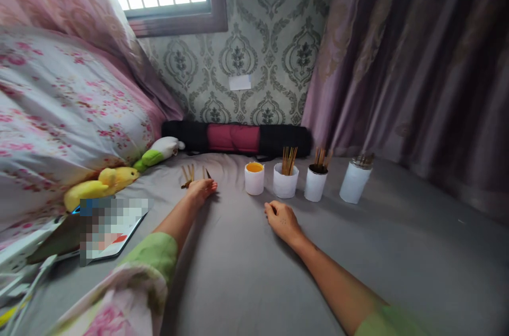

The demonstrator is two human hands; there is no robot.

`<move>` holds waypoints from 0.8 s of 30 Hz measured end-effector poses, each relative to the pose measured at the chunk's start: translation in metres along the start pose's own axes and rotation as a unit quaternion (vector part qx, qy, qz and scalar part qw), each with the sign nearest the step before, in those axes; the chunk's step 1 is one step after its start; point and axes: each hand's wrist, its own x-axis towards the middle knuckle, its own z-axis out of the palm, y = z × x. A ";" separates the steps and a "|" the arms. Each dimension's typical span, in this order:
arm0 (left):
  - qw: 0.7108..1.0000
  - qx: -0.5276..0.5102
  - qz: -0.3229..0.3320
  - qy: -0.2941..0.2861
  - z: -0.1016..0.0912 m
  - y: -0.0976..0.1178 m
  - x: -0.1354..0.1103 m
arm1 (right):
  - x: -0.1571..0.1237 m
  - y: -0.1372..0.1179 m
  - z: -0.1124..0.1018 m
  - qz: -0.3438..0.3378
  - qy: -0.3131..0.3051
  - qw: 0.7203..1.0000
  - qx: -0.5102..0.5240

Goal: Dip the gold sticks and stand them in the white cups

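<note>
My left hand (202, 191) reaches over the grey sheet with its fingers curled. Two thin sticks (209, 173), one dark and pointed, rise right behind it; whether the fingers grip them is hidden. Beside that wrist are more thin wooden sticks (187, 173). My right hand (283, 222) rests on the sheet in a loose fist, nothing visible in it. Just beyond it stand a white-wrapped cup with orange-yellow inside (254, 179), a white cup (285, 185) of thin sticks, another white-wrapped cup (314, 187) holding sticks, and a white-wrapped jar (355, 185) with a brownish top.
A black and dark red rolled bag (234, 138) lies along the patterned wall. To the left are a yellow plush toy (103, 182), a white-green plush toy (159, 151), a tablet-like device (119, 230) with a blurred screen, and a white frame (24, 246). Purple curtains (417, 60) hang right.
</note>
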 end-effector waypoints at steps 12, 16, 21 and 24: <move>0.995 -0.080 -0.027 -0.052 -0.002 -0.015 -0.020 | 0.002 0.001 0.001 -0.001 0.003 1.000 0.003; 0.993 -0.089 -0.025 -0.072 -0.002 -0.018 -0.027 | 0.002 0.000 0.001 0.004 0.002 1.000 0.003; 0.992 -0.091 -0.020 -0.084 0.001 -0.021 -0.038 | 0.001 -0.001 -0.001 -0.002 -0.003 1.000 0.012; 0.992 -0.089 -0.015 -0.092 0.002 -0.023 -0.046 | 0.001 -0.001 -0.001 0.003 -0.004 1.000 0.011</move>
